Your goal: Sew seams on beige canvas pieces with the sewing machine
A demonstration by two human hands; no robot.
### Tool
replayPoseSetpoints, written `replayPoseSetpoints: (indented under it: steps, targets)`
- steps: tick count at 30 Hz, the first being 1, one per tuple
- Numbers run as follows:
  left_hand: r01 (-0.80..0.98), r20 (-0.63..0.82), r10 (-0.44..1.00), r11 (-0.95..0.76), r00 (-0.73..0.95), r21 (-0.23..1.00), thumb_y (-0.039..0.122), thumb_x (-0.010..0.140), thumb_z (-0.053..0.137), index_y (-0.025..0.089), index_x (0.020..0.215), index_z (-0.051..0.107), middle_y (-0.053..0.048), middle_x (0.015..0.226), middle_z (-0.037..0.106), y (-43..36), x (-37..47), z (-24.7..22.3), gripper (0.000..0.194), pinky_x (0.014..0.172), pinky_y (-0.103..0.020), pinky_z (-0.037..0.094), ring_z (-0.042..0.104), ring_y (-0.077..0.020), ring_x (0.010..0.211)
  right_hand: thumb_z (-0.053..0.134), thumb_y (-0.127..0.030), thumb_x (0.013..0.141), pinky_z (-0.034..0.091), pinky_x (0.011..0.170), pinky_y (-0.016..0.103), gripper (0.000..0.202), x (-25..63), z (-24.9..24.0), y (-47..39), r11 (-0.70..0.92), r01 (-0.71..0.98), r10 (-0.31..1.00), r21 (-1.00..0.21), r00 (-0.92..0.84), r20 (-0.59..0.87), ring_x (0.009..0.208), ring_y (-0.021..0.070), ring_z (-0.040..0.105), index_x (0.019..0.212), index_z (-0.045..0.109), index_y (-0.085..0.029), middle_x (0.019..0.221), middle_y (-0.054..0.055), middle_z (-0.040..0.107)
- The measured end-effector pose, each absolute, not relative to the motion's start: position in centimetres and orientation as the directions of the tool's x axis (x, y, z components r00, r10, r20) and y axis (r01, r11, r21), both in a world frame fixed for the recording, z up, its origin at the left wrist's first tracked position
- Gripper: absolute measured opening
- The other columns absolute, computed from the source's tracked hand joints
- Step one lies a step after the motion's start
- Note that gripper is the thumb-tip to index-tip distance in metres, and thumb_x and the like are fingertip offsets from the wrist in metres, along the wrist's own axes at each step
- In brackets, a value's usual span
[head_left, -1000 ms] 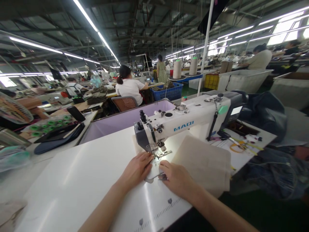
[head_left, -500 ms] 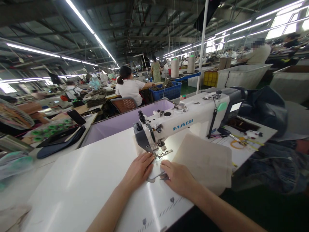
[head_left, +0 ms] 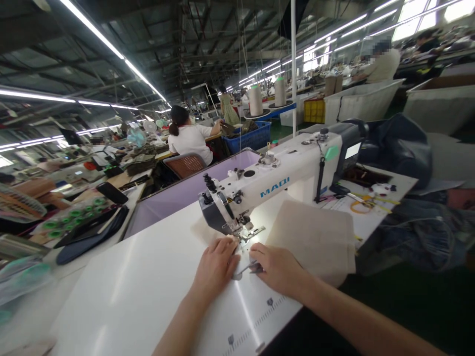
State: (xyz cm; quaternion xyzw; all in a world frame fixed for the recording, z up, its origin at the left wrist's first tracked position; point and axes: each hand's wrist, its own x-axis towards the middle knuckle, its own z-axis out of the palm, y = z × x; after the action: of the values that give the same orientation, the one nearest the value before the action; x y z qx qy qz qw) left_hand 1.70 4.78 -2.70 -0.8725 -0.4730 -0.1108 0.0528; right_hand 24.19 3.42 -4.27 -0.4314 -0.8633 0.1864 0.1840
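A white sewing machine (head_left: 274,185) marked MAQI stands on a white table, its lamp lighting the needle area. Beside the presser foot (head_left: 249,231), on its left, my left hand (head_left: 217,264) has its fingers close together, with the tips on a small bit of beige cloth. More beige cloth (head_left: 200,230) shows behind the machine's head. My right hand (head_left: 278,269) is curled just right of the needle plate (head_left: 243,257), around a small dark metal tool (head_left: 256,268) mostly hidden under the fingers. Right of it lies a large beige fabric piece (head_left: 315,237), partly under the machine arm.
A lilac-lined bin (head_left: 178,183) adjoins the table's far edge. Yellow-handled tools (head_left: 365,202) lie at the right end. Thread cones (head_left: 256,101) stand behind. On the left are green bobbins (head_left: 74,215) and a dark pouch (head_left: 92,237). A co-worker (head_left: 189,136) sits beyond the bin.
The view has turned slightly right. More beige cloth shows behind the machine's head. Both hands stay close to the presser foot, with only small shifts.
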Motion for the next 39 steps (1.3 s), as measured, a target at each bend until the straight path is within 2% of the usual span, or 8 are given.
replayPoseSetpoints:
  steps: [4,8,12,21,26,30,33,39]
  targets:
    - [0.839,0.213,0.828,-0.541,0.519,0.061,0.035,0.093,0.062,0.022,0.116,0.066,-0.010,0.116,0.068,1.9,3.4,-2.7,0.026,0.086,-0.043,0.060,0.063,-0.0282,0.105,0.051,-0.017,0.093,0.049,0.088,0.029,0.026,24.6,-4.3,3.1,0.522,0.649,0.833,-0.554,-0.526,0.168,0.105,0.0211,0.065,0.116,0.063,-0.021,0.124,0.006,0.065]
    - [0.812,0.243,0.789,-0.584,0.564,0.014,0.037,0.096,0.058,0.021,0.124,0.062,-0.012,0.125,0.068,-0.1,4.1,-3.5,0.033,0.091,-0.046,0.059,0.063,-0.0304,0.112,0.052,-0.014,0.090,0.047,0.092,0.027,0.029,25.0,-4.4,2.8,0.536,0.610,0.812,-0.584,-0.561,0.159,0.107,0.0199,0.065,0.116,0.064,-0.022,0.123,0.005,0.065]
    - [0.792,0.255,0.762,-0.610,0.595,-0.024,0.032,0.099,0.052,0.019,0.132,0.059,-0.012,0.129,0.068,-0.5,4.0,-3.7,0.036,0.093,-0.047,0.059,0.063,-0.0303,0.114,0.054,-0.016,0.090,0.048,0.090,0.028,0.028,25.0,-4.7,2.6,0.550,0.608,0.800,-0.572,-0.580,0.152,0.106,0.0207,0.065,0.115,0.064,-0.022,0.120,0.004,0.067]
    - [0.772,0.293,0.745,-0.635,0.600,0.035,0.030,0.100,0.048,0.021,0.137,0.059,-0.012,0.132,0.067,-0.8,3.5,-3.9,0.040,0.096,-0.049,0.058,0.064,-0.0302,0.116,0.050,-0.019,0.098,0.049,0.081,0.027,0.021,25.0,-5.1,2.5,0.608,0.650,0.773,-0.457,-0.616,0.153,0.099,0.0199,0.066,0.113,0.065,-0.020,0.119,0.006,0.066]
    - [0.761,0.247,0.748,-0.646,0.616,0.058,0.027,0.100,0.049,0.025,0.141,0.056,-0.010,0.132,0.067,-0.6,3.1,-3.3,0.042,0.099,-0.051,0.056,0.063,-0.0290,0.116,0.047,-0.021,0.101,0.049,0.077,0.028,0.020,24.9,-5.1,2.6,0.635,0.662,0.760,-0.398,-0.628,0.167,0.096,0.0197,0.065,0.110,0.064,-0.020,0.117,0.005,0.066]
    - [0.756,0.248,0.745,-0.651,0.620,0.067,0.028,0.100,0.050,0.023,0.141,0.056,-0.010,0.135,0.066,-0.4,3.1,-3.0,0.042,0.104,-0.051,0.053,0.061,-0.0294,0.123,0.049,-0.021,0.099,0.048,0.072,0.028,0.015,24.7,-4.6,3.1,0.635,0.685,0.764,-0.356,-0.625,0.159,0.091,0.0200,0.065,0.104,0.064,-0.020,0.113,0.005,0.066]
    - [0.759,0.245,0.747,-0.648,0.618,0.064,0.031,0.100,0.051,0.021,0.137,0.059,-0.010,0.133,0.067,0.0,3.1,-3.2,0.039,0.103,-0.048,0.055,0.061,-0.0293,0.123,0.054,-0.021,0.096,0.047,0.067,0.028,0.011,24.5,-4.2,3.6,0.634,0.700,0.767,-0.329,-0.625,0.146,0.088,0.0198,0.065,0.102,0.063,-0.020,0.111,0.004,0.065]
    - [0.775,0.232,0.759,-0.631,0.609,0.030,0.033,0.100,0.050,0.019,0.132,0.062,-0.010,0.131,0.068,1.5,2.5,-3.4,0.037,0.102,-0.048,0.056,0.062,-0.0296,0.122,0.056,-0.021,0.095,0.048,0.069,0.029,0.011,24.1,-3.5,4.7,0.623,0.723,0.778,-0.299,-0.613,0.139,0.091,0.0205,0.066,0.103,0.064,-0.020,0.113,0.005,0.064]
